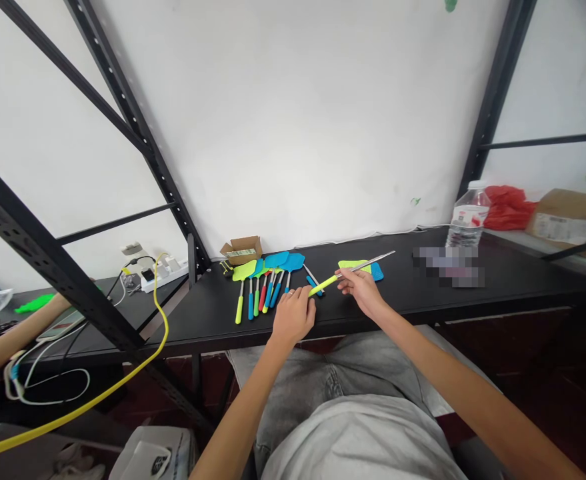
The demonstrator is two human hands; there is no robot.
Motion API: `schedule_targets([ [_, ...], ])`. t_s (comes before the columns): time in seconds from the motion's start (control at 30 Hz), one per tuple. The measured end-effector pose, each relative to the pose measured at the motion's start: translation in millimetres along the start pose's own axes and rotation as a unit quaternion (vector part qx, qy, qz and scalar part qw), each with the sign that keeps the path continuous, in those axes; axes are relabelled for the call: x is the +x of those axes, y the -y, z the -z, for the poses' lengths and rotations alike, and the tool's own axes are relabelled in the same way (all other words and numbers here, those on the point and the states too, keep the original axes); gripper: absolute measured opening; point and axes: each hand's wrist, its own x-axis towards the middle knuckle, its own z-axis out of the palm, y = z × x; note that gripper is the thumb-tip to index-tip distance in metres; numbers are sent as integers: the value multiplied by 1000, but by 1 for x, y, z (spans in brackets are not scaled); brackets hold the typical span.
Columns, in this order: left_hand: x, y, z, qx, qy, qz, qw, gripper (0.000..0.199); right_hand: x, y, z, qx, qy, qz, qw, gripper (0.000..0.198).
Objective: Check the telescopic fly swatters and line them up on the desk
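Left of the grip, seemingly done: fly swatters (275,297) with overlapping heads, hard to count. Clasped in the left hand (295,313) and pinched by the right hand (360,290): 1 yellow-green handle (324,287) with a metal rod (380,257), headless, with joint partly masked by fingers. Just beyond, partly covered: a blue handle (311,281). Past the right hand, apparently not yet fitted: at least 2 loose swatter heads (350,264). Well right of the grip: a pixelated patch (447,263), unreadable.

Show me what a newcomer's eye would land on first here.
Probably the row of bright swatters fanned out on the black table, left of centre. Next, the yellow-green-handled metal rod in the person's left hand and right hand, near the table's front edge. Then the thick yellow cable sweeping across the lower left.
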Motion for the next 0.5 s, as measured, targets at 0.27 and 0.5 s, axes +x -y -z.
schedule_targets([
  [0.27,0,-2,2,23,8,5,1000,22,-2,3,-1,35,-52,16,998,28],
  [0.5,1,-1,3,30,21,-12,999,28,-2,3,-2,-2,-54,22,998,32],
])
